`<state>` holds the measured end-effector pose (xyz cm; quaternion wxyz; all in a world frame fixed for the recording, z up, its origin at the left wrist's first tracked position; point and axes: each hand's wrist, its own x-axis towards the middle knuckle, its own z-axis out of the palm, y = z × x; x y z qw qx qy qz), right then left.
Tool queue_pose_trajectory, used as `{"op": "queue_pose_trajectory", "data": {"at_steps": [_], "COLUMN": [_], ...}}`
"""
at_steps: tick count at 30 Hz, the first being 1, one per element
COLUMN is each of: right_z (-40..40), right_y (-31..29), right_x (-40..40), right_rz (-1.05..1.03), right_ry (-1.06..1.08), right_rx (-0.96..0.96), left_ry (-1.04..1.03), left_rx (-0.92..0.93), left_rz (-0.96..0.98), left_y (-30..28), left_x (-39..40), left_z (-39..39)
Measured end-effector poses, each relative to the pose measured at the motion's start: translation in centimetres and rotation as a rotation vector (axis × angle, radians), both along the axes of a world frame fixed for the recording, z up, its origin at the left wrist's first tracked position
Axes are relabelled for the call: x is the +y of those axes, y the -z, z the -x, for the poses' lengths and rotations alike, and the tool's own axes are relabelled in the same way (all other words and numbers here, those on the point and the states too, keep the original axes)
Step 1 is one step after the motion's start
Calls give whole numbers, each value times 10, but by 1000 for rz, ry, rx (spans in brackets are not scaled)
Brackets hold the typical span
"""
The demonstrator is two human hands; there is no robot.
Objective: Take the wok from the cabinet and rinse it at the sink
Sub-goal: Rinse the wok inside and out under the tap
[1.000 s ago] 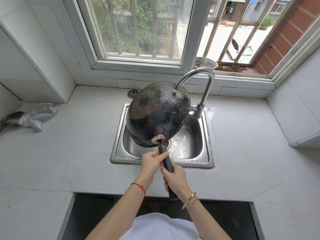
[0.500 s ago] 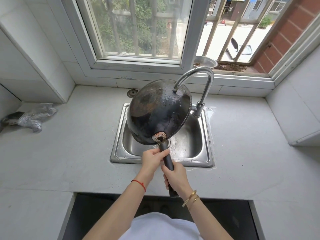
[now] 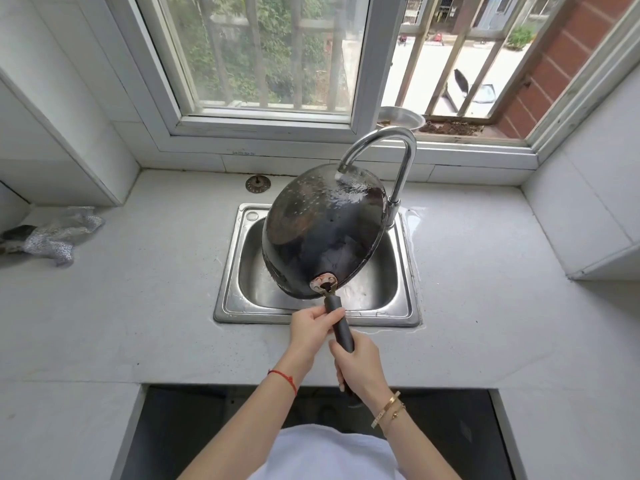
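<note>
A black wok (image 3: 322,233) is held tilted over the steel sink (image 3: 232,271), its dark wet underside turned toward me. Water from the curved chrome faucet (image 3: 398,147) lands on the wok's upper back and beads across it. My left hand (image 3: 311,329) grips the black handle just below the wok's rivet plate. Lower down the same handle, my right hand (image 3: 360,367) wraps around its end. The wok's inside is hidden from view.
A grey countertop (image 3: 138,289) surrounds the sink. A silvery cloth (image 3: 59,237) lies at the far left. A round drain strainer (image 3: 258,184) rests behind the sink. A metal bowl (image 3: 401,119) sits on the window sill. White tiled walls stand at both sides.
The wok has rolled and shifted slightly left under the spout, so water now strikes its upper back. Both hands keep their grip on the handle.
</note>
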<state>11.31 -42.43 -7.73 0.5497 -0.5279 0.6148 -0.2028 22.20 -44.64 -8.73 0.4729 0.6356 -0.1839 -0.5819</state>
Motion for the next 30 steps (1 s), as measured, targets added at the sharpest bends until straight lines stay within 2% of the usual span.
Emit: {"op": "queue_pose_trajectory", "data": {"at_steps": [11,19,21,26,30], "right_z": [-6,-12,-14,-21,-19], "right_y": [2,5,4,-5,-11], "right_x": [2,9,10,7,3], "right_rz": [143,211,183,3,-18], "right_ry": [-102,-57,-9,121,144], "right_rx": [166,253,230,-15,-96], "left_ry": [-69,-73,-69,-39,15], "left_rx": [108,118,160,345,439], "left_rz": [23,31,44,125,148], "left_y": [6,5,3,-1,-4], "left_x": [11,14,15,16,13], "left_z": [-9,-14,-16,-21,-22]}}
